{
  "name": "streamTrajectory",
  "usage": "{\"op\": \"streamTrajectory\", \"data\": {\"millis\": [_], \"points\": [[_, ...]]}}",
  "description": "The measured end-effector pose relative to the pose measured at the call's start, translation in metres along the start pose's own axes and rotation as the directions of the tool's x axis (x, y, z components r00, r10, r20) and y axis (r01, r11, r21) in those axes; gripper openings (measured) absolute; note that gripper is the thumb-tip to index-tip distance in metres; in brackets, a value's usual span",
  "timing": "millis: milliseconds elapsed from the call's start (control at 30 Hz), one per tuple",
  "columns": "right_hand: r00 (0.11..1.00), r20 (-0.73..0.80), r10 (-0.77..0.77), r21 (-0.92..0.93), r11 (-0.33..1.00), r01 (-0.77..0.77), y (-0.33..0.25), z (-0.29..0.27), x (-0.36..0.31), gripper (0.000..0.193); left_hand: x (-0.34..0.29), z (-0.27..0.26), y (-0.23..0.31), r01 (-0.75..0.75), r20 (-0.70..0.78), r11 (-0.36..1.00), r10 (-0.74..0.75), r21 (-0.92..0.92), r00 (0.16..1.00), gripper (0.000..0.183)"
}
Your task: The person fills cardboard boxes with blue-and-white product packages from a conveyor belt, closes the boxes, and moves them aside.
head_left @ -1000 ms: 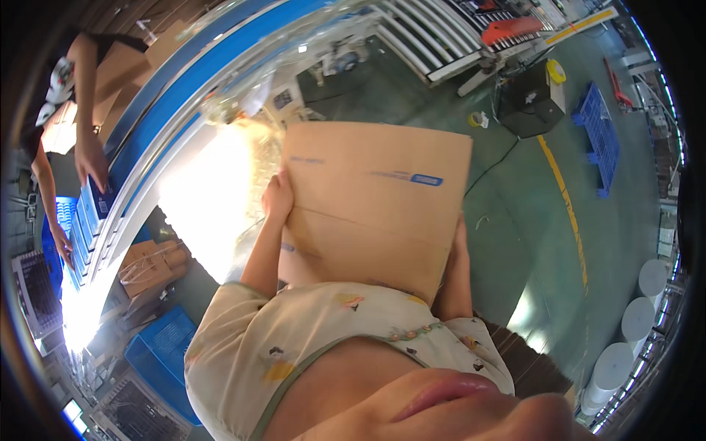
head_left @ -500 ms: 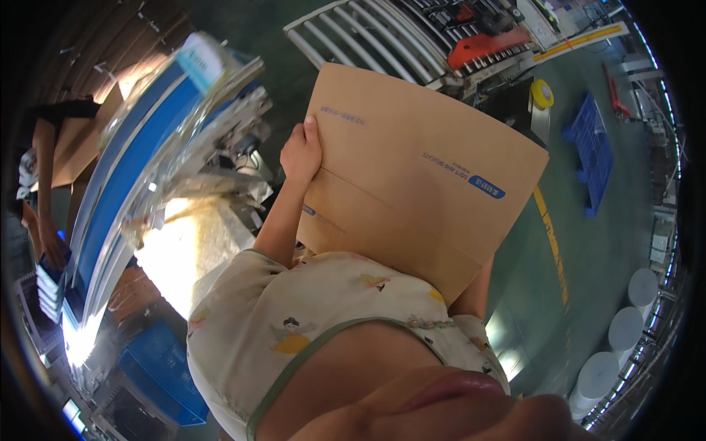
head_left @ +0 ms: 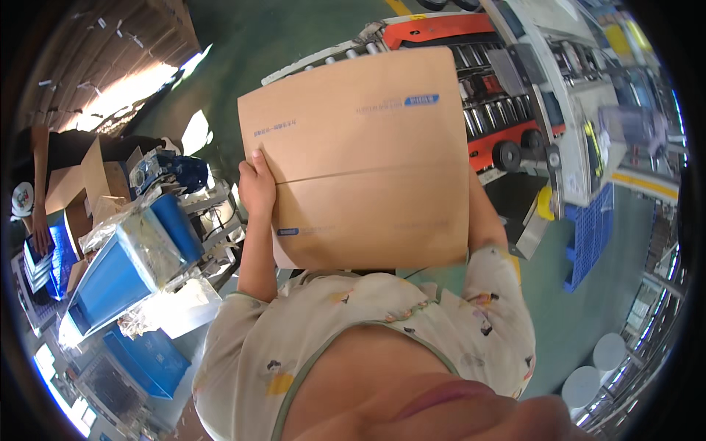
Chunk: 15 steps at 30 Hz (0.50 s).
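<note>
From where I stand, the left hand has the flat carton pinched at its nine o'clock edge, thumb on the near face, the other fingers mostly out of sight behind. The right hand is hidden by the board; only its forearm shows, at three o'clock, so I can't tell how that hand is set. The carton stands in front of the chest, and I can't tell how many layers it has. One crease crosses it, with two blue printed blocks.

Beyond, at one o'clock, the carton partly covers an orange-red roller frame; two black wheels show at two. One blue pallet lies at three, two pale round drums stand at four, cut by the dark rim, and one blue bin sits at eight. At nine, a co-worker's hand is too small to read.
</note>
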State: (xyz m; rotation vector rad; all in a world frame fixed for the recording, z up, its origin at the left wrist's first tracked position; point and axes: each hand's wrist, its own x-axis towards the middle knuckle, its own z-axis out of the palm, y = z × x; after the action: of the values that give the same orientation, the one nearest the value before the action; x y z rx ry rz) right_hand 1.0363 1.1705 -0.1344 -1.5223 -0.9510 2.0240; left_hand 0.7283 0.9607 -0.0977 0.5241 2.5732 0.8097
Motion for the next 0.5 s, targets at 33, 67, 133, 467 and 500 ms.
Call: {"op": "streamTrajectory", "data": {"millis": [33,67,133,467,500], "points": [[0.999,0.042,0.023,-0.038,0.999,-0.022,-0.014,-0.001,0.013,0.047,0.002,0.013,0.008,0.003,-0.035,0.999,-0.001,0.041,0.999,0.051],[0.995,0.093,0.037,-0.076,0.997,-0.030,-0.037,-0.005,0.027,0.047,0.005,0.029,0.020,0.004,-0.066,0.997,0.001,0.082,0.998,0.050],[0.978,0.200,0.054,-0.111,0.993,-0.032,-0.082,-0.014,0.046,0.046,0.006,0.050,0.051,0.055,-0.051,0.994,-0.050,0.096,0.997,0.048],[0.595,0.696,-0.402,-0.715,-0.309,0.628,-0.085,0.053,0.021,0.061,0.024,0.049,0.054,-0.186,0.113,0.893,0.253,-0.411,0.961,0.054],[0.587,0.700,-0.407,-0.711,-0.312,0.631,-0.090,0.050,0.027,0.062,0.024,0.054,0.059,-0.184,0.092,0.910,0.233,-0.372,0.968,0.054]]}}
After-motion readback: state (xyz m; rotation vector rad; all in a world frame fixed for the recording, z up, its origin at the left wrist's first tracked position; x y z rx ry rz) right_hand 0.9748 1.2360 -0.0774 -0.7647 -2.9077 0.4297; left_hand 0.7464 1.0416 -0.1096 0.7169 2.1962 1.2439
